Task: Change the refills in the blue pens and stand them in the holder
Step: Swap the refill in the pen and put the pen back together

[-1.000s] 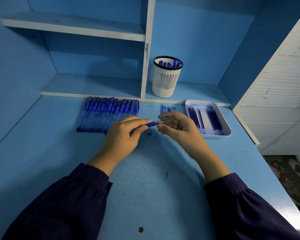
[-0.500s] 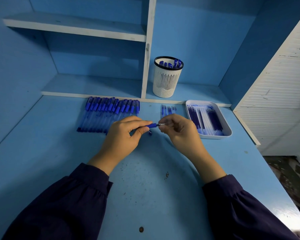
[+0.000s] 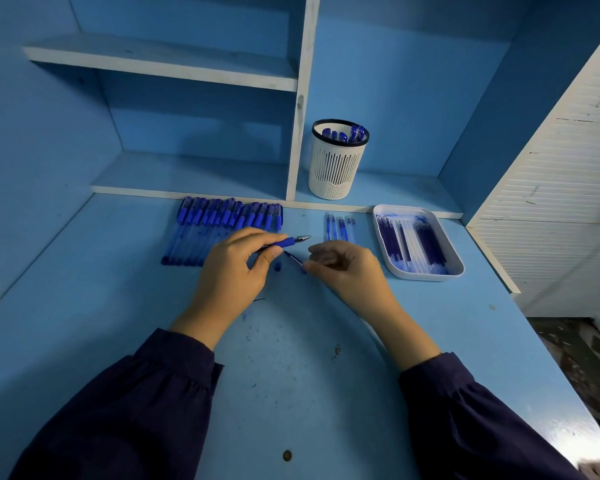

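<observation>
My left hand (image 3: pixel 229 275) grips a blue pen (image 3: pixel 290 241) by its barrel, the metal tip pointing right. My right hand (image 3: pixel 349 270) hovers just right of it, fingers loosely curled and blurred, holding nothing that I can see. A thin dark pen part (image 3: pixel 294 259) lies on the desk between the hands, its end by my right thumb. A small blue piece (image 3: pixel 277 266) lies beside it. A row of several capped blue pens (image 3: pixel 222 221) lies behind my left hand. The white slotted holder (image 3: pixel 336 164) stands on the low shelf with several pens in it.
Several loose refills (image 3: pixel 340 226) lie behind my right hand. A white tray (image 3: pixel 426 277) of refills sits at the right. The shelf divider (image 3: pixel 300 98) rises just left of the holder. A white slatted panel (image 3: pixel 551 202) borders the desk's right side.
My right hand has let go of the pen's tip and dropped toward the desk. My left hand still holds the pen, tip now bare and free.
</observation>
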Motion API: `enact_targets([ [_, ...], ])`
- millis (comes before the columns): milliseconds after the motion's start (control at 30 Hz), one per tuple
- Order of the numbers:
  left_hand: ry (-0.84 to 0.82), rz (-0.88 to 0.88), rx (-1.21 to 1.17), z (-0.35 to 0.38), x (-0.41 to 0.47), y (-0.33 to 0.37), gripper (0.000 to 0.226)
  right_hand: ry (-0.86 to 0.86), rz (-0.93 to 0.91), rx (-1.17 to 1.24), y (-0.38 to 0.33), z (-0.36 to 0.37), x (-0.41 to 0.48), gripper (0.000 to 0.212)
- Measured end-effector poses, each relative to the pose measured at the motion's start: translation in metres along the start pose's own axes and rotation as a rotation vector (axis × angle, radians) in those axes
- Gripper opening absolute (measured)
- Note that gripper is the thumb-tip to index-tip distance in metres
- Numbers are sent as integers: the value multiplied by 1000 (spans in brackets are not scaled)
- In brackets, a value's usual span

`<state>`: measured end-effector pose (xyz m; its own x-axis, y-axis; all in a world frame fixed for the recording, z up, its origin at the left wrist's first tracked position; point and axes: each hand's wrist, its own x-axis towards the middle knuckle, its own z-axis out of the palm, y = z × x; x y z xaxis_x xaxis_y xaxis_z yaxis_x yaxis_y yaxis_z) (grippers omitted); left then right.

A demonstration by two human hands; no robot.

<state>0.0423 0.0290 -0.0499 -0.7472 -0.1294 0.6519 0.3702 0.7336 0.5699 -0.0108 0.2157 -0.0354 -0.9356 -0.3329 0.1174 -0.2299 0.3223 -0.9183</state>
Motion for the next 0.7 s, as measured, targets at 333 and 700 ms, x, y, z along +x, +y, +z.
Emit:
enact_targets([
  [333, -1, -64, 22, -7, -1, -10, 22, -8, -242, -403, 1, 16, 3, 14],
  [700, -88, -40, -3, -4, -4, -6, 22, 154, -113, -74, 3, -2, 5, 19],
])
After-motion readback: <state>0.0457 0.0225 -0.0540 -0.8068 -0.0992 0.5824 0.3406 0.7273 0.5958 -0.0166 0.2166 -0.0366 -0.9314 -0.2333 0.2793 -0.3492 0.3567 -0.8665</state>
